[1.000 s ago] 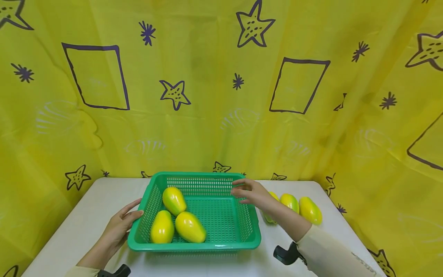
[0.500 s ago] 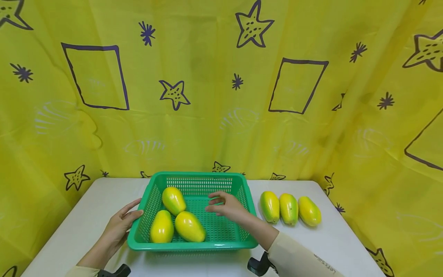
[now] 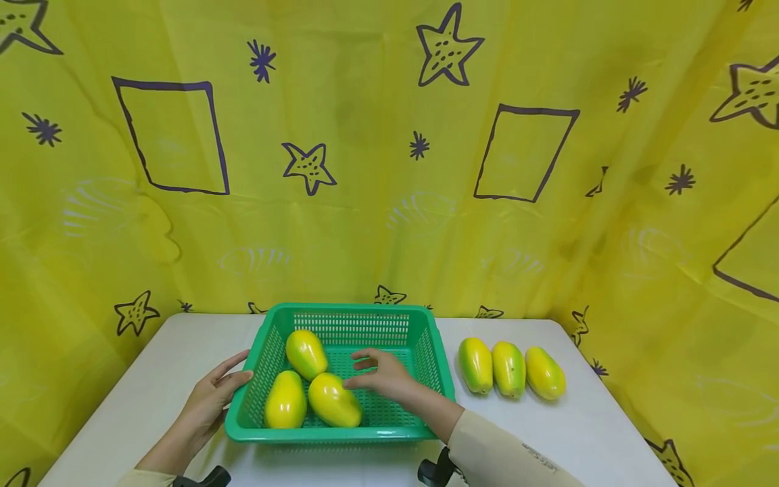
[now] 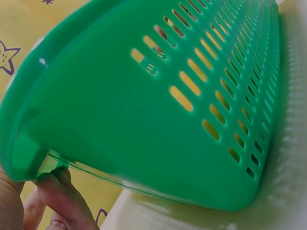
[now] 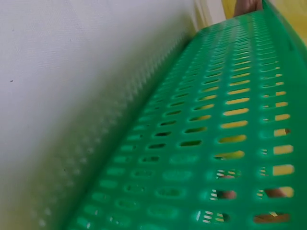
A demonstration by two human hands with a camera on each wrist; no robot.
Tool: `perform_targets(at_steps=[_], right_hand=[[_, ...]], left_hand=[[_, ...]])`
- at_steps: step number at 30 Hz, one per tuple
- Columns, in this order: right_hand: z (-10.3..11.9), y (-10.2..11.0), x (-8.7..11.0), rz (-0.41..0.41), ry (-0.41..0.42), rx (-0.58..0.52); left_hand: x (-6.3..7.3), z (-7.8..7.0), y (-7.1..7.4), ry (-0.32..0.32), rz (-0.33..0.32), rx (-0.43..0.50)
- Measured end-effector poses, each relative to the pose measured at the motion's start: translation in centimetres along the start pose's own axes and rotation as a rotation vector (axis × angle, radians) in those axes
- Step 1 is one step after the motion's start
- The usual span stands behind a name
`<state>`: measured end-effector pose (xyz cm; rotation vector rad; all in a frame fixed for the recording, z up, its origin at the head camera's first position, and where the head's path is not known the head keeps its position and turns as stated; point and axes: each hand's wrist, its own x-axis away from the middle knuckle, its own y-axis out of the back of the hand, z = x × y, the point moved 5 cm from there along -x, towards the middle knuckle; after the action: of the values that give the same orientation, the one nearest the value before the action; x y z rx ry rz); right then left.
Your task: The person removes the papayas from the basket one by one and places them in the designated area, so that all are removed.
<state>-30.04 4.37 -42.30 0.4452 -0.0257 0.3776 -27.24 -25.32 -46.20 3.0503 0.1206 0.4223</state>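
Observation:
A green plastic basket [image 3: 341, 433] with slotted sides stands on the table. Three glossy yellow-green mangoes lie in its left half: a back mango [image 3: 306, 354], a front-left mango [image 3: 285, 400] and a front-middle mango [image 3: 336, 402]. My left hand [image 3: 209, 396] grips the basket's left rim, thumb on top; in the left wrist view its fingers [image 4: 64, 199] curl under the rim. Over the basket's middle, my right hand [image 3: 386, 375] has loosely bent, spread fingers and holds nothing. Its thumb tip overlaps the front-middle mango's upper edge. The basket wall mostly hides this hand in the right wrist view.
Right of the basket, three more fruits lie in a row on the white table [image 3: 505, 439]: a left fruit [image 3: 475, 365], a middle fruit [image 3: 508, 368] and a right fruit [image 3: 545, 373]. A yellow patterned curtain [image 3: 365, 223] hangs behind and at the sides.
My right hand has moved left and down from above the basket's right rim to beside the front-middle mango. The left hand, basket and fruit have stayed put.

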Motion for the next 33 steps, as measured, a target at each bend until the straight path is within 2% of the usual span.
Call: perform_targets(at_steps=[6, 18, 33], right_hand=[[-0.9, -0.9, -0.7, 0.003, -0.029, 0.016], [-1.4, -2.0, -1.4, 0.081, -0.052, 0.047], [-2.0, -2.5, -1.8, 0.130, -0.025, 0.155]], left_hand=[[-0.1, 0.3, 0.0, 0.014, 0.004, -0.002], [-0.2, 0.1, 0.0, -0.002, -0.007, -0.012], [-0.1, 0.1, 0.0, -0.002, -0.006, -0.007]])
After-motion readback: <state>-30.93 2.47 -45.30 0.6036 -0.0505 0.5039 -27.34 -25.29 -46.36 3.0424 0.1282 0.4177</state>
